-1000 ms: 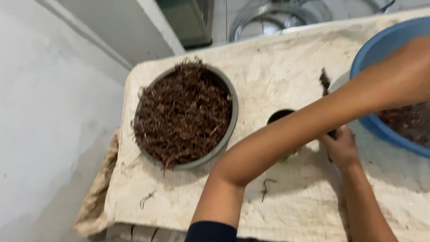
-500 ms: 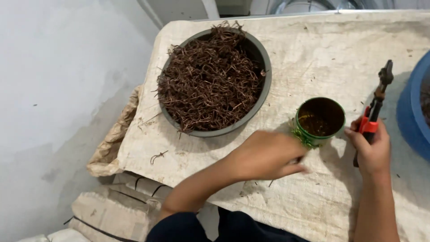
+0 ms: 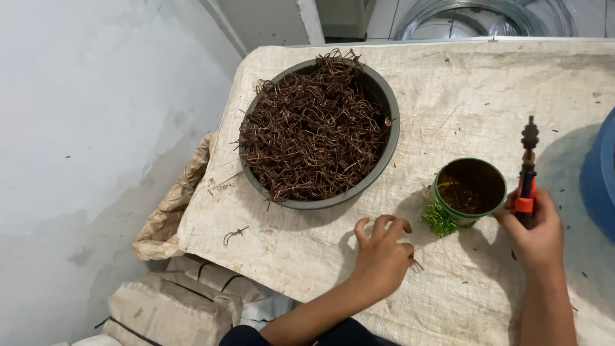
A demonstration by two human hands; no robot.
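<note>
Left hand (image 3: 383,253) lowered onto cloth, red-black tool (image 3: 526,173) upright in right hand (image 3: 537,232)

Two bare forearms, no sleeves reaching the wrists. Left hand (image 3: 381,256): no rings, no watch, no glove; fingers (image 3: 383,225) short, nails trimmed. Right hand (image 3: 535,234): likewise bare, wrist unadorned. Dark clothing (image 3: 333,333) shows well behind the fingers, near the elbow.

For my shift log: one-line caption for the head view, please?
Right hand grips a red-handled tool beside a green can; left hand rests on sacking near a wire-filled basin.
</note>
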